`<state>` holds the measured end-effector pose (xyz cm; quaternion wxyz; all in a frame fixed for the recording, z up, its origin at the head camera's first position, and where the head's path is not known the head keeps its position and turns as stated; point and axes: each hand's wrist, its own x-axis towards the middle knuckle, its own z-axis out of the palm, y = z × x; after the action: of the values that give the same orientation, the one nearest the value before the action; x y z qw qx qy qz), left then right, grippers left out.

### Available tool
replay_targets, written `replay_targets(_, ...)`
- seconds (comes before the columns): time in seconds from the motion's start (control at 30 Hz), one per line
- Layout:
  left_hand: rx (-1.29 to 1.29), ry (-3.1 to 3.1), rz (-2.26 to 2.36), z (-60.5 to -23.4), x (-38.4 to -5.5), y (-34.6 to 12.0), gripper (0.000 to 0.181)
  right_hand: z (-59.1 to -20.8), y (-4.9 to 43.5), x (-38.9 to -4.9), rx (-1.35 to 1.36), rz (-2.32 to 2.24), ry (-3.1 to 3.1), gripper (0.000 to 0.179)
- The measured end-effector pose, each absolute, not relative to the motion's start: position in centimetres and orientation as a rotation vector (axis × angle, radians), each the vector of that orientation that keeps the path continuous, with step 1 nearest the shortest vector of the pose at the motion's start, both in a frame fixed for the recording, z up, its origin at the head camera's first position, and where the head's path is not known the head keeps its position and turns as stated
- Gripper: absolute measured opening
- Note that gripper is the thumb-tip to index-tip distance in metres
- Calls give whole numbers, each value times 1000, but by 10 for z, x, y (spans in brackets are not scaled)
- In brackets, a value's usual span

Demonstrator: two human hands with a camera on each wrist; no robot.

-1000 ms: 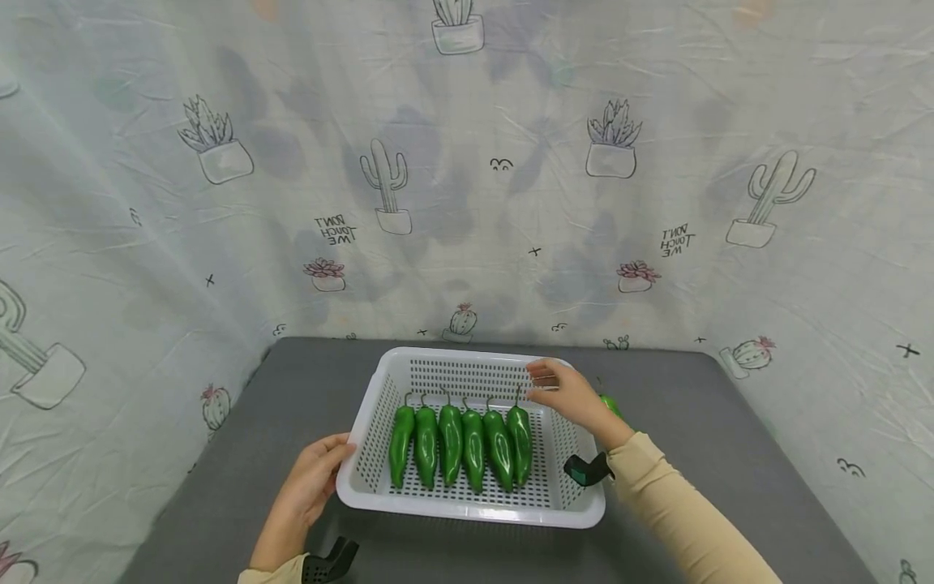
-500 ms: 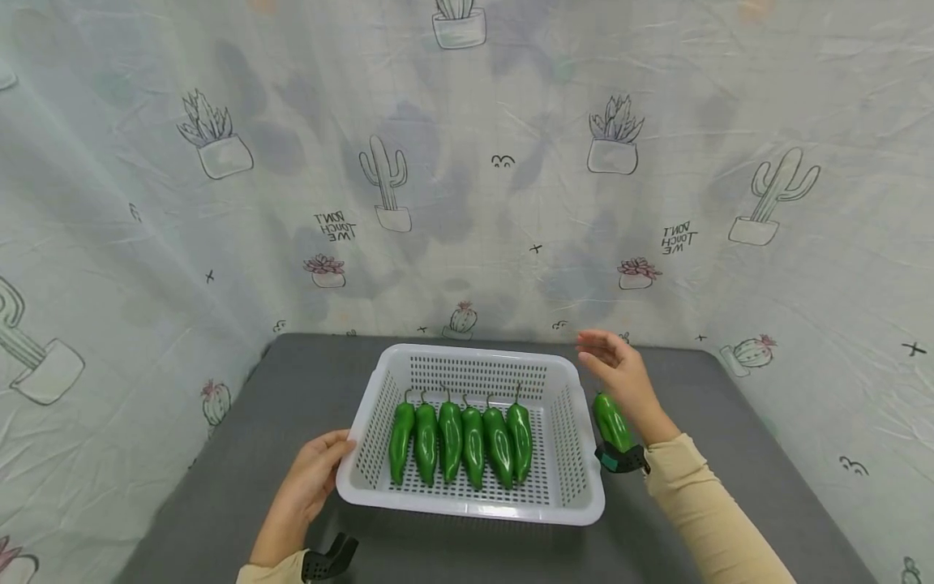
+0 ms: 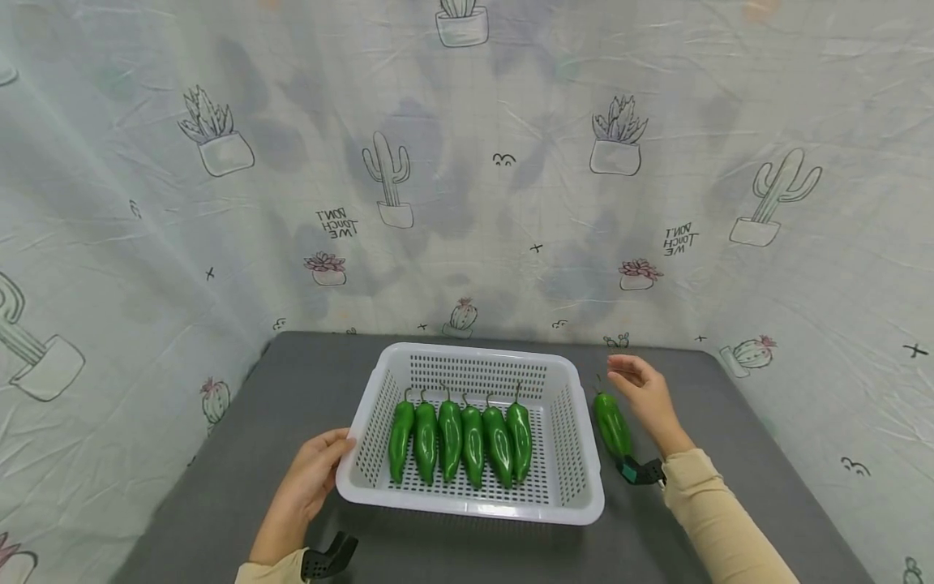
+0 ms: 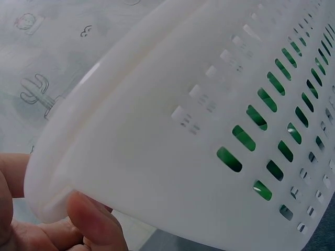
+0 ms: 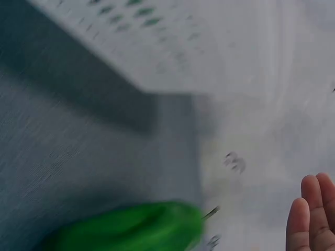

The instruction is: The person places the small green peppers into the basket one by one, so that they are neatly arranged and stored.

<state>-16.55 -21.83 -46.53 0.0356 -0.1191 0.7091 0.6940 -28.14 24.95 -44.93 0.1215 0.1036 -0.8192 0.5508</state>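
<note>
A white perforated plastic basket (image 3: pixel 467 509) stands mid-table with several green peppers (image 3: pixel 450 438) lying in a row inside it, stems toward the back. My left hand (image 3: pixel 312 478) grips the basket's left rim; the left wrist view shows thumb and fingers (image 4: pixel 94 217) pinching that rim. Outside the basket, along its right side, one more green pepper (image 3: pixel 612 423) lies on the table. My right hand (image 3: pixel 648 399) hovers just right of this pepper's stem end, fingers relaxed and holding nothing. In the right wrist view its fingers (image 5: pixel 311 209) appear apart from the pepper (image 5: pixel 131 230).
The grey table (image 3: pixel 241 454) extends on both sides of the basket. Behind and beside it hangs a pale curtain (image 3: pixel 467 203) printed with cacti. A dark wrist camera (image 3: pixel 642 470) sits on the right wrist, near the loose pepper's lower end.
My right hand has moved out of the space over the basket, to the right and past the rim, to beside the loose pepper. The left hand still holds the rim; the basket has stayed put.
</note>
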Motion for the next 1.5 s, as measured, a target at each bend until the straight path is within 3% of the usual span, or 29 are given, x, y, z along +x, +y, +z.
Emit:
replay_targets(0.63, -368, 2173, 2151, -464, -165, -217, 41, -502, 280, -291, 151, 1500, -2798, 44)
replay_targets(1.07, -378, 2174, 2147, -464, -165, -218, 41, -509, 279, -286, 247, 1423, -2966, 51)
replay_targets(1.5, -379, 2163, 2148, -464, -164, -218, 42, -514, 272, -286, 204, 1366, -3043, 46)
